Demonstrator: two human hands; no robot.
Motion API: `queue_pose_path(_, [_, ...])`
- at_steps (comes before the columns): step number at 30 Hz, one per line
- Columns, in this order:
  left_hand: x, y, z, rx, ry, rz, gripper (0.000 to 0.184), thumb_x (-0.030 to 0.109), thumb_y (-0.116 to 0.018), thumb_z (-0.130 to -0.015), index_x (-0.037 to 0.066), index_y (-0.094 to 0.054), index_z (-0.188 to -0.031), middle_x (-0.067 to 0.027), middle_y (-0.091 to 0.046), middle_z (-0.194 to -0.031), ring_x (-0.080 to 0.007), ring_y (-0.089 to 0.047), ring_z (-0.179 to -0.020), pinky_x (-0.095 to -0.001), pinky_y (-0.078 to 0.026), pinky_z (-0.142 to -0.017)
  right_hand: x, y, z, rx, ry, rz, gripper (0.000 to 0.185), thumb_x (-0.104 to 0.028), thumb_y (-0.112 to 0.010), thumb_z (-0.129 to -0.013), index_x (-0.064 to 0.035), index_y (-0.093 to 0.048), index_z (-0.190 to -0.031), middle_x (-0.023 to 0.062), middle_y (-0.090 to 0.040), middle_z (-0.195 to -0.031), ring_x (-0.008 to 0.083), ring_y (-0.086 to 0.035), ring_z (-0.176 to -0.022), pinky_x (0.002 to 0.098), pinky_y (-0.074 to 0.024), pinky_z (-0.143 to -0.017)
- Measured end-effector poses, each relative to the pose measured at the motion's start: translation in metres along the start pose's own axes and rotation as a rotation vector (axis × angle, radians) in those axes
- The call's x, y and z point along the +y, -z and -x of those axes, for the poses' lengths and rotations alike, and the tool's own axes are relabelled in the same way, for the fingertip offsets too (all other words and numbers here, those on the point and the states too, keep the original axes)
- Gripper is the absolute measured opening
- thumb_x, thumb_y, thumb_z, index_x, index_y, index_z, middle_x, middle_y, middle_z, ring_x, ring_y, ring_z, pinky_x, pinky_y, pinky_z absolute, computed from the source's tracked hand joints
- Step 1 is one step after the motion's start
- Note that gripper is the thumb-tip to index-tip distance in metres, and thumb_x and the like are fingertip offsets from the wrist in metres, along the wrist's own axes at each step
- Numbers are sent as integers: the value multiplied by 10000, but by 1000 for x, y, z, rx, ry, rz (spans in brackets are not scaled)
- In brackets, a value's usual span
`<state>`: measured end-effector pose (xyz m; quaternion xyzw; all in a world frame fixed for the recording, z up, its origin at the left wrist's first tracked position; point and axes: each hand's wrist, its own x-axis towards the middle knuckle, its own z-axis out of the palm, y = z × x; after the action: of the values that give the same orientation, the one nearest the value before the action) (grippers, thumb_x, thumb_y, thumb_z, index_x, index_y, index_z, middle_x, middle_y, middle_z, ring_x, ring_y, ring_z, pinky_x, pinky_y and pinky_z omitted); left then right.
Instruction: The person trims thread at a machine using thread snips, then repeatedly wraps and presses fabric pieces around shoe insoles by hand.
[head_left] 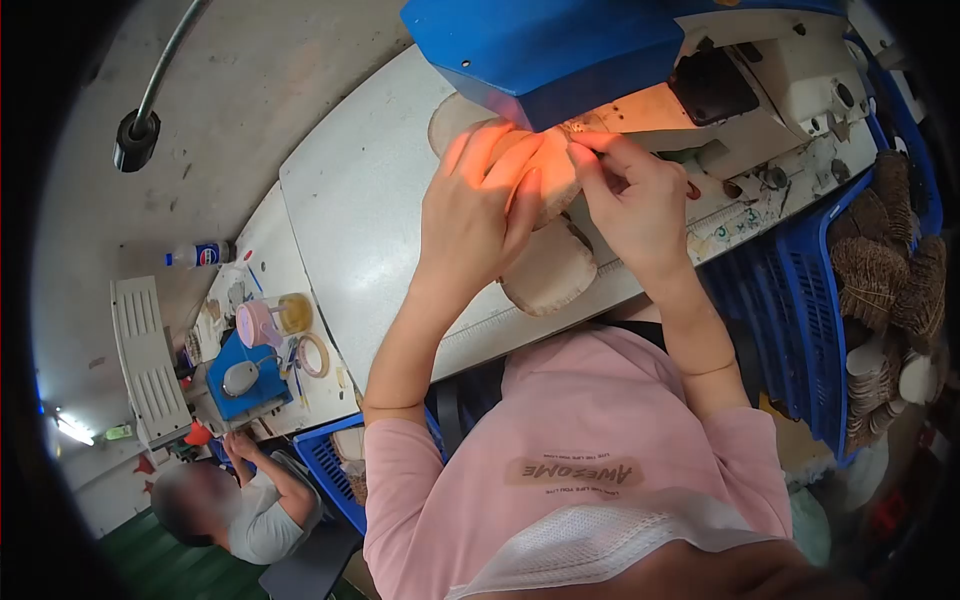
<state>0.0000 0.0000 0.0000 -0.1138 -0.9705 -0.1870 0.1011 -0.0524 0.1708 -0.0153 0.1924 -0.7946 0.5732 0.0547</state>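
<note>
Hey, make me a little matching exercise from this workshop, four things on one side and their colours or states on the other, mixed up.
1. Left hand
2. Cup on the far-left bench
3. Crate at the right edge
4. Worktop under the hands

A. Pink
B. Holding brown, textured pieces
C. White
D. Spread over a pale piece

Right pairs: 1-D, 2-A, 3-B, 4-C

Beside the blue-covered sewing machine [560,65], the left hand [478,205] spreads over a pale fabric piece [556,175], the right hand [640,200] bent at its edge.
</note>
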Motion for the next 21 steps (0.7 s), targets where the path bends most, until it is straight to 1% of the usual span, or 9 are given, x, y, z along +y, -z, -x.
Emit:
queue_pose_path(2, [6, 4, 3, 33, -17, -53, 641, 296, -751, -746, 46, -504, -1282, -188, -461, -1359, -368, -468, -1229, -489, -408, -974, -2, 1, 2, 14, 24, -24, 69, -79, -638, -873, -19, -672, -869, 71, -659, -621, 133, -612, -495, 260, -459, -476])
queue_pose_path(5, [21, 7, 7, 116, -16, -46, 488, 192, -705, -758, 26, -577, -1199, -192, -467, -1354, -389, -493, -1207, -438, -433, -959, 4, -10, 6, 32, 11, -245, 50, -49, -664, -849, 1, -659, -850, 59, -638, -598, 95, -602, -497, 236, -444, -469])
queue_pose_path(7, [26, -1, 13, 172, 45, 92, 357, 41, -653, -784, 19, -637, -1140, -183, -497, -1366, -404, -457, -1280, -457, -399, -1043, 2, -11, 14, 45, 19, -295, 40, -25, -673, -835, 9, -652, -837, 52, -640, -616, 70, -585, -498, 213, -430, -466])
queue_pose_path(12, [21, -11, 52, 343, -11, 1, 522, -86, -611, -678, -4, -613, -1193, -246, -516, -1317, -443, -455, -1271, -479, -421, -1021, 12, 0, 36, -30, 31, -238, 42, -2, -658, -836, -1, -677, -873, 48, -663, -707, 72, -579, -585, 214, -437, -517])
queue_pose_path(13, [24, -15, 60, 368, -2, 0, 525, -86, -609, -671, -5, -617, -1189, -247, -526, -1308, -445, -463, -1263, -479, -421, -1020, 18, 5, 41, -21, 12, -200, 52, 4, -656, -837, 2, -681, -882, 48, -665, -729, 72, -578, -616, 217, -440, -538])
queue_pose_path(14, [27, -22, 68, 397, 7, -2, 528, -86, -608, -664, -6, -621, -1185, -248, -536, -1298, -446, -471, -1255, -480, -421, -1020, 38, 9, 43, 52, 66, -24, 80, -29, -675, -801, -26, -681, -881, 101, -674, -777, 230, -645, -678, 325, -503, -594])
queue_pose_path(16, [33, -36, 81, 372, 32, 8, 512, -84, -605, -668, -2, -634, -1173, -247, -535, -1306, -448, -479, -1249, -460, -421, -1020, 85, 24, 44, 104, 134, 391, 117, -68, -673, -792, -23, -679, -900, 122, -660, -881, 298, -622, -842, 402, -497, -748])
queue_pose_path(19, [46, -48, 84, -2, 213, -42, 640, 189, -704, -756, 60, -504, -1350, -252, -349, -1466, -436, -299, -1380, -678, -230, -1031, 122, 38, 44, 88, 87, 698, 195, -54, -633, -779, -29, -657, -971, 118, -606, -956, 322, -565, -944, 436, -460, -827])
queue_pose_path(21, [48, -56, 86, -6, 247, -20, 702, 246, -710, -760, 93, -458, -1397, -218, -295, -1508, -412, -224, -1417, -699, -140, -1038, 137, 40, 48, 61, 72, 831, 235, -28, -613, -768, -30, -643, -1001, 125, -581, -979, 327, -551, -955, 440, -460, -814])
